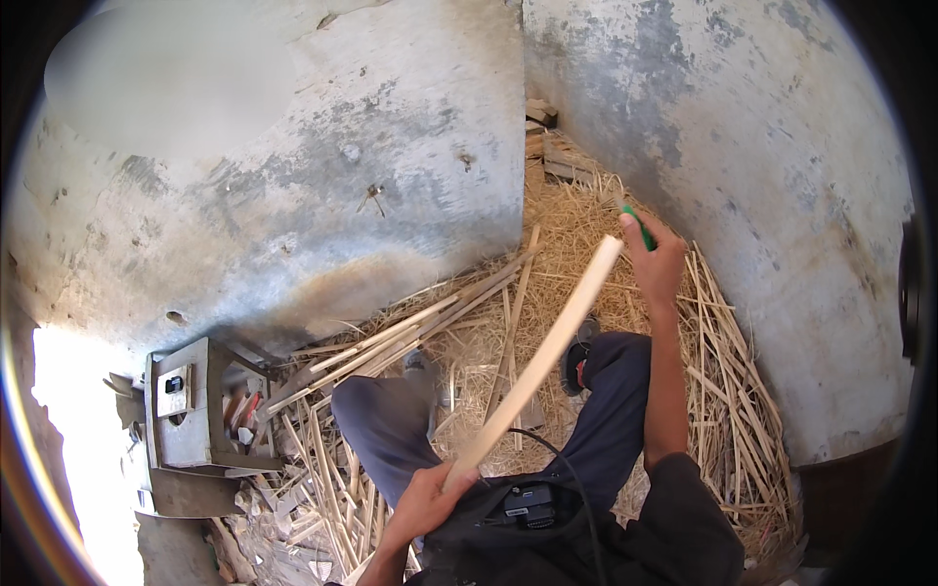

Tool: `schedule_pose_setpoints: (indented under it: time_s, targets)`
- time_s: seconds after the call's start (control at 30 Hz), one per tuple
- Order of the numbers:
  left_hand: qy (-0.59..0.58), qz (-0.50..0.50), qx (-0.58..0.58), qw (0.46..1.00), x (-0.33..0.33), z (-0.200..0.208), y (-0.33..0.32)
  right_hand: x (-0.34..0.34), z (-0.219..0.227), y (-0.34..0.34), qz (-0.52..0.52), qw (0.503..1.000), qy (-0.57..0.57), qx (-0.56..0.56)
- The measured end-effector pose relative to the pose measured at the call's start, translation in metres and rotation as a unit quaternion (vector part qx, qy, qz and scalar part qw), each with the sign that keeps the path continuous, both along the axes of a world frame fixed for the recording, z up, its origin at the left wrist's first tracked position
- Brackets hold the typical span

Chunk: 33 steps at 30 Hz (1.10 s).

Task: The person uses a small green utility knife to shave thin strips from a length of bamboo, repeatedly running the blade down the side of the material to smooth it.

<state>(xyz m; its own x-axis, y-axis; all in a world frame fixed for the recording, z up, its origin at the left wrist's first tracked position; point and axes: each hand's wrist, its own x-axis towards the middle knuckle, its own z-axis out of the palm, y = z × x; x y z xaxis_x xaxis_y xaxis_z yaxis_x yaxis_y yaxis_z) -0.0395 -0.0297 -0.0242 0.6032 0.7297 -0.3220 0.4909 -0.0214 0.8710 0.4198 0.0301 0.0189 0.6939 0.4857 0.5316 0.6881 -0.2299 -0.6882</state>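
Observation:
My left hand (427, 505) is closed around the lower end of a long, pale, flat wooden strip (543, 363). The strip slants up and to the right from my lap, and its far end lies close beside my right hand (657, 262). In that right hand I grip a tool with a green handle (640, 227). Its working end, pointing up and left, is thin and blurred, so I cannot tell its kind. The tool seems apart from the strip.
Loose shavings (567, 220) cover the floor between two worn plaster walls. Bundles of thin sticks (728, 410) lie at the right, and longer strips (391, 342) at the left. An open-sided box (186, 430) stands far left. A black cable (576, 469) crosses my lap.

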Motion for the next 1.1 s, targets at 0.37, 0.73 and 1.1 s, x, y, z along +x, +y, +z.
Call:
schedule_pose_setpoints:
  time_s: [0.37,0.73,1.1]
  targets:
    - [-0.024,0.115,0.104,0.988,0.024,0.013,0.033,-0.039,-0.018,-0.02,0.265,0.949,0.17,0.018]
    - [-0.041,0.088,0.162,0.982,0.059,0.017,0.037,-0.12,-0.019,-0.039,0.423,0.885,0.196,0.01]
    - [-0.042,0.079,0.18,0.98,0.061,0.023,0.037,-0.142,-0.026,-0.047,0.374,0.926,-0.039,0.014]
